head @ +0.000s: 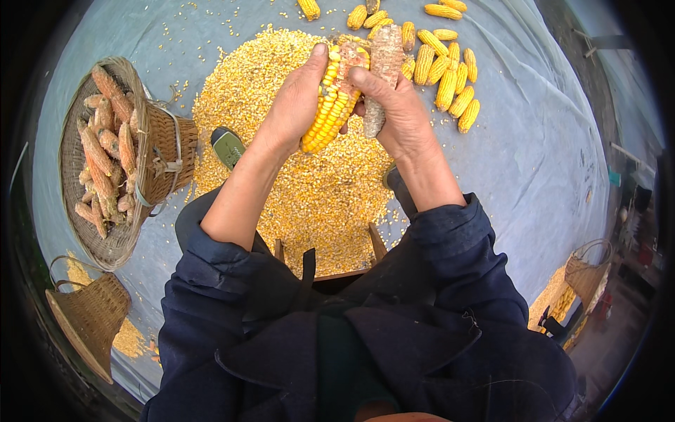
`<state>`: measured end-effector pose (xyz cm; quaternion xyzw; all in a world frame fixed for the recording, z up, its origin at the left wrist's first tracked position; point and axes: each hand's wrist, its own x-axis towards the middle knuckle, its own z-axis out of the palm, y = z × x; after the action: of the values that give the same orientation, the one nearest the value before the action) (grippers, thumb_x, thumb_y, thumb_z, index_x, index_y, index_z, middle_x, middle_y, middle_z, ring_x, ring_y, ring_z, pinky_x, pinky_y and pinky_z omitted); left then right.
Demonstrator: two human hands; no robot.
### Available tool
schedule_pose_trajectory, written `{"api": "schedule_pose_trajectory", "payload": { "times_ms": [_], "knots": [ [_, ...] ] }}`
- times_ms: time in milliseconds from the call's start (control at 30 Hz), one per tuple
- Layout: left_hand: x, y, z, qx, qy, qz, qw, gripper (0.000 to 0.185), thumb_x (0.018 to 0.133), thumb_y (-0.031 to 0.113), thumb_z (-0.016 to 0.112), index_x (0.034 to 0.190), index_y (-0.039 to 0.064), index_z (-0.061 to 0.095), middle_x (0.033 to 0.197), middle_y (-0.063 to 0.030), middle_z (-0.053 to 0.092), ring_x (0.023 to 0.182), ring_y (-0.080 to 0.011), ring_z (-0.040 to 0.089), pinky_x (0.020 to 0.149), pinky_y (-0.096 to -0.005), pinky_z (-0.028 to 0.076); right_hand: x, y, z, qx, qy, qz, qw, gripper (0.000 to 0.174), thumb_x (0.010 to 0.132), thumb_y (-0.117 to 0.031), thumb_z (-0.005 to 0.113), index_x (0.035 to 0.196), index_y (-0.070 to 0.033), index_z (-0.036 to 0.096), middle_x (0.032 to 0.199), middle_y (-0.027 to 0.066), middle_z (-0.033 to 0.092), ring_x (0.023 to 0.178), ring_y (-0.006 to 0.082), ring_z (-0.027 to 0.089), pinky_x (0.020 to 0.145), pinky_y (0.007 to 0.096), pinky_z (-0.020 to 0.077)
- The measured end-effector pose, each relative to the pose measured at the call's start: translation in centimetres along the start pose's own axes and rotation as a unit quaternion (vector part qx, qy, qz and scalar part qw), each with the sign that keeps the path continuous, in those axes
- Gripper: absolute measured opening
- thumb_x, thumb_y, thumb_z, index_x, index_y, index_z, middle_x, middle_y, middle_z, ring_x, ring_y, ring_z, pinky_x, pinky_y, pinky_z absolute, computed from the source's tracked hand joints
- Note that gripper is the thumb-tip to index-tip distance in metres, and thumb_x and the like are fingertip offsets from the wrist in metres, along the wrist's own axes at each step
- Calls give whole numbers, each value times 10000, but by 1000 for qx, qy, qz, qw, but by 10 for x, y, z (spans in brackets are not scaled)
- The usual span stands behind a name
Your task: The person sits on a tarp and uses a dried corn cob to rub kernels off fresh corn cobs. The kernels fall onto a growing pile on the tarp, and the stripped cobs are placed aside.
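Between my two hands is a partly shelled ear of corn (329, 113), its yellow kernels still in rows on the near side and bare reddish cob showing near the top. My left hand (296, 100) grips its left side, thumb along the upper edge. My right hand (398, 108) holds a bare corn cob (386, 58) upright against the palm, and its thumb presses on the ear's stripped part. The right fingers are mostly hidden behind the ear and cob. Below both hands spreads a wide heap of loose corn kernels (306, 205).
Several unshelled ears (447, 87) lie beyond my right hand on a blue-grey tarp (532, 158). At left, a wicker basket (171, 142) lies tipped, holding bare cobs (103, 153). Another basket (95, 316) is at lower left, one more (582, 274) at far right. My shoe (228, 147) touches the heap.
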<state>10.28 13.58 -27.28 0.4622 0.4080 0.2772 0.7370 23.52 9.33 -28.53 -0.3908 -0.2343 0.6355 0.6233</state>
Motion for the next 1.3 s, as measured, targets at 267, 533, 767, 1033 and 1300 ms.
{"api": "schedule_pose_trajectory", "payload": {
  "times_ms": [267, 533, 767, 1033, 1300],
  "knots": [
    [1, -2, 3, 58, 20, 88, 994, 570, 943, 476, 237, 921, 23, 582, 687, -88, 610, 515, -145, 574, 477, -256, 479, 1, -13, 6, 64, 19, 45, 997, 350, 748, -310, 713, 969, -82, 565, 820, -12, 601, 706, 93, 570, 555, 247, 450],
    [6, -13, 1, 74, 36, 101, 991, 572, 948, 462, 234, 922, 17, 592, 691, -83, 613, 536, -134, 573, 485, -256, 477, 4, 0, 1, 49, 41, 22, 998, 319, 747, -262, 712, 962, -77, 565, 852, 11, 600, 742, 114, 579, 627, 268, 481],
    [3, -12, 2, 77, 39, 79, 993, 540, 953, 418, 293, 1039, -28, 584, 932, -99, 622, 861, -134, 559, 801, -270, 427, 5, 1, -2, 94, 53, 26, 994, 307, 755, -136, 671, 1015, -32, 544, 916, 45, 597, 854, 141, 576, 782, 285, 469],
    [-3, -4, 10, 39, 42, 55, 997, 536, 952, 415, 299, 1064, -36, 567, 958, -108, 617, 898, -147, 545, 824, -273, 416, 1, 4, 0, 78, 60, 8, 995, 303, 754, -111, 652, 1016, -16, 534, 911, 47, 591, 851, 132, 570, 790, 279, 452],
    [0, -13, 8, 375, 207, 177, 886, 463, 943, 359, 312, 819, -14, 557, 664, -259, 563, 682, -447, 552, 593, -493, 417, 4, 9, 14, -144, 79, -70, 984, 383, 709, -219, 763, 968, -23, 559, 839, 4, 593, 750, 95, 554, 706, 231, 445]
  ]
}}
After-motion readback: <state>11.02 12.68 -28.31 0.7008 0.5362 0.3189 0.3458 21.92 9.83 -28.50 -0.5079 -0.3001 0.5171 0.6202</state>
